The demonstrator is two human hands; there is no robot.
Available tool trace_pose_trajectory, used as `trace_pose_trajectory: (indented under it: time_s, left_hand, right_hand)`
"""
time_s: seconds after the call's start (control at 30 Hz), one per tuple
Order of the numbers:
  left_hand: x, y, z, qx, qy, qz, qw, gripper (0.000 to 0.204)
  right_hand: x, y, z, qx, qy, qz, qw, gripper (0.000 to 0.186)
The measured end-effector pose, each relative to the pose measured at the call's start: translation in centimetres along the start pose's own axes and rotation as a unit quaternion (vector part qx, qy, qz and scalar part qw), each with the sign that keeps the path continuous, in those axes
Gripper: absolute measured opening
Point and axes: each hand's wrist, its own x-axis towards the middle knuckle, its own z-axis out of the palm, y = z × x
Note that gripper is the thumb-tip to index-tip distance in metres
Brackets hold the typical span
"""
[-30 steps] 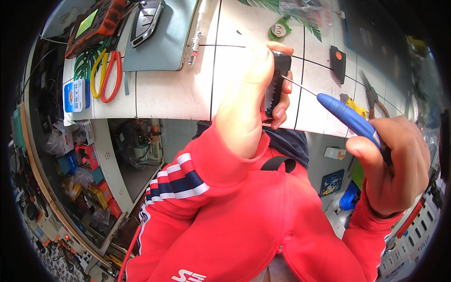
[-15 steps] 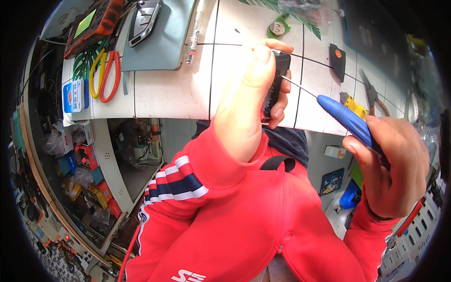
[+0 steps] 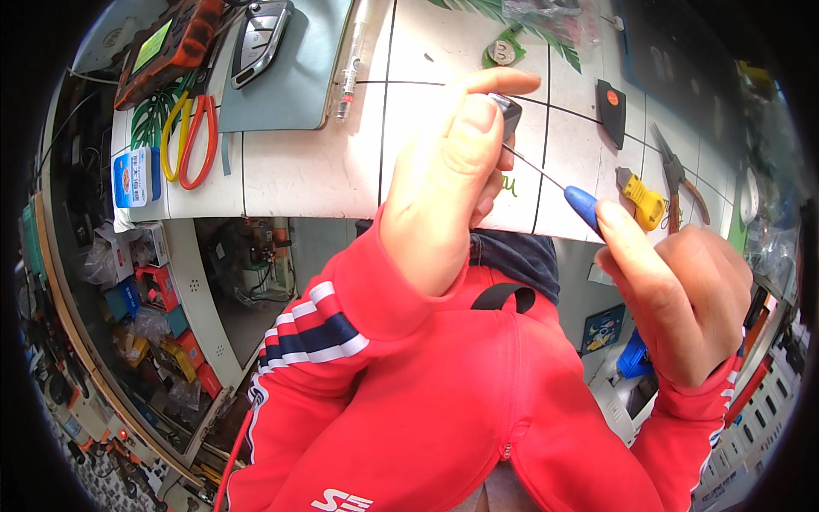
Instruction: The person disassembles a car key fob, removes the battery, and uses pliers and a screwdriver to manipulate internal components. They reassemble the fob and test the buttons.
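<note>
Blue-handled screwdriver [image 3: 589, 207] gripped in the right hand [image 3: 682, 294], tip poking toward 10 o'clock into the black key fob [image 3: 509, 113] the left hand [image 3: 448, 183] pinches above the tabletop [image 3: 299, 171].

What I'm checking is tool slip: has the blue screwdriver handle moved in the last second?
Yes, slightly. The blue screwdriver handle has slid left, off the yellow connector on the table, which it overlapped before and now leaves uncovered.

Left hand [image 3: 444, 183] perhaps hides most of black fob [image 3: 509, 113].
</note>
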Motion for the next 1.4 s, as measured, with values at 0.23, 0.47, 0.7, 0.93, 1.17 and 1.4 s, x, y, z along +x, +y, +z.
trace_pose_trajectory:
  time_s: [0.23, 0.47, 0.7, 0.93, 1.17, 1.4]
  left_hand:
    - [-0.4, -0.7, 0.1, 0.141, 0.058, 0.154, 0.976, 0.064]
    - [-0.1, -0.6, -0.1, 0.153, 0.033, 0.179, 0.971, 0.062]
    - [0.6, -0.1, -3.0, -0.137, 0.05, 0.081, 0.986, 0.06]
    - [-0.6, 0.2, -6.9, -0.309, 0.016, 0.043, 0.95, 0.057]
    - [-0.2, -0.5, -6.0, -0.36, 0.008, 0.009, 0.933, 0.058]
    - [-0.5, -0.8, -5.6, -0.401, 0.019, -0.023, 0.916, 0.055]
  right_hand:
    - [-0.7, -0.8, 2.1, 0.215, 0.073, 0.163, 0.96, 0.028]
    - [-1.0, -0.7, 2.6, 0.273, 0.11, 0.186, 0.937, 0.027]
    - [-0.6, 0.4, 2.9, 0.284, 0.164, 0.171, 0.929, 0.03]
    - [2.9, 2.7, 8.2, 0.079, 0.103, 0.089, 0.987, 0.032]
    - [7.5, 4.0, 8.8, -0.001, 0.18, 0.037, 0.983, 0.027]
    - [13.5, 3.5, 9.0, 0.029, 0.056, 0.057, 0.996, 0.016]
